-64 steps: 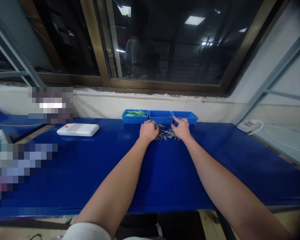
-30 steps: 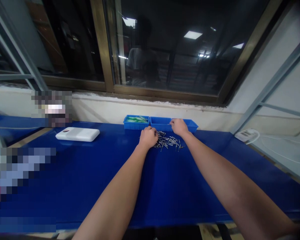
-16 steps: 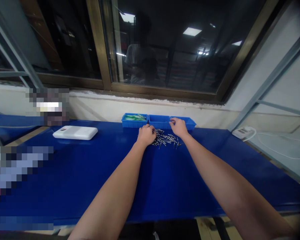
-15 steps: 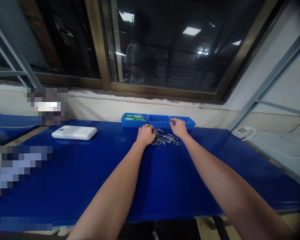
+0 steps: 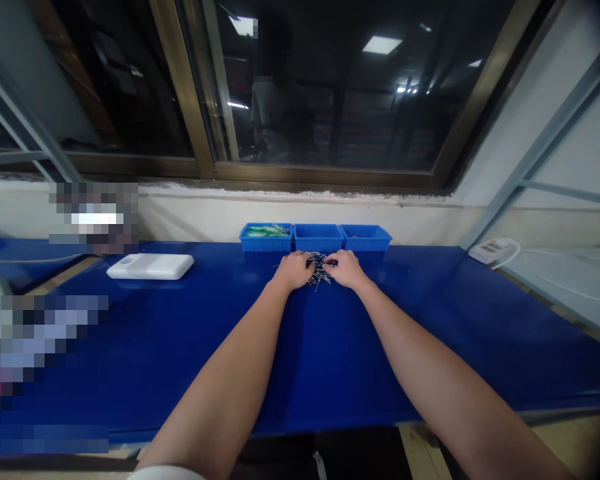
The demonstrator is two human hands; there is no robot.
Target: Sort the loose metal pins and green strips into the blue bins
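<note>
A small pile of thin metal pieces that look like pop rivets [image 5: 319, 275] lies on the blue table, between my two hands. My left hand [image 5: 295, 269] rests on the left side of the pile, its fingers curled in against the rivets. From the right, my right hand [image 5: 346, 269] reaches into the same pile with thumb and fingers drawn together on some rivets. How many pieces each hand grips is hidden by the fingers. Just behind the pile stand a middle blue bin [image 5: 319, 245] and a right blue bin [image 5: 366, 244], which has a few small bits inside.
A left blue bin [image 5: 266, 244] with green-and-white plastic packets completes the row along the wall. On the blue table [image 5: 330, 373], a white box-shaped device [image 5: 151, 267] lies to the left. A white power strip [image 5: 495, 250] with a cable is at the far right, beside a metal frame.
My right hand has moved from the front of the right bin down and left into the rivets. The pile's right part is now gathered or covered. My left hand stays at the pile.
</note>
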